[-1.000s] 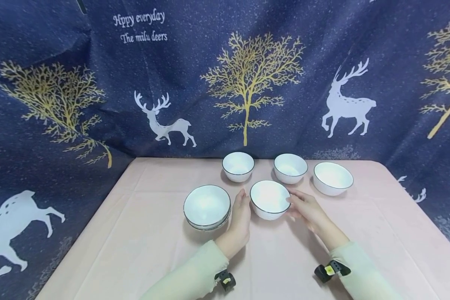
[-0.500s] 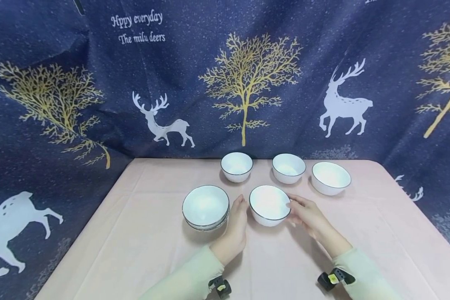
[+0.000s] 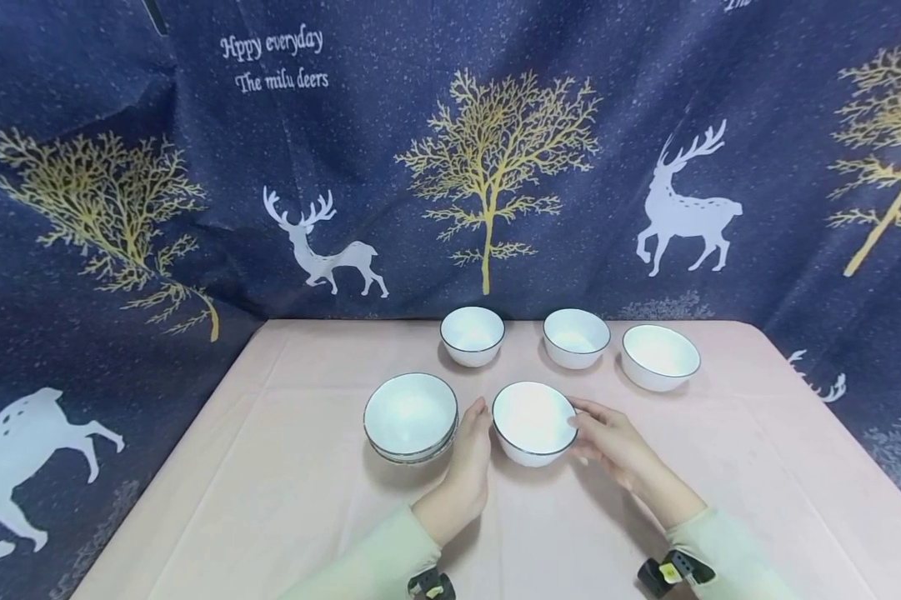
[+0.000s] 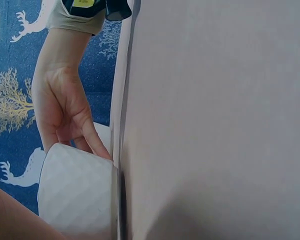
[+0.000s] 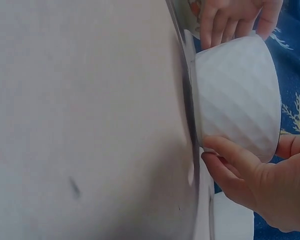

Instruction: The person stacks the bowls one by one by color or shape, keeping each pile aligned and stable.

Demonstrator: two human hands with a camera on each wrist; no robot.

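Evidently, the right hand was clamped on the faceted white bowl at lower centre; keeping it level seemed best, the left hand, fingers uncurled, guarding alongside.

On the dark blue cloth in my head view, I can read two lines of white lettering at the upper left: the upper line says "Hppy everyday", spelled just so, and the lower line says "The milu deers". Toward the right, the view's top edge cuts a scrap of lettering that I read as "The". Through the left wrist camera, I find print too blurred to read on a yellow label on a black wrist-worn device.
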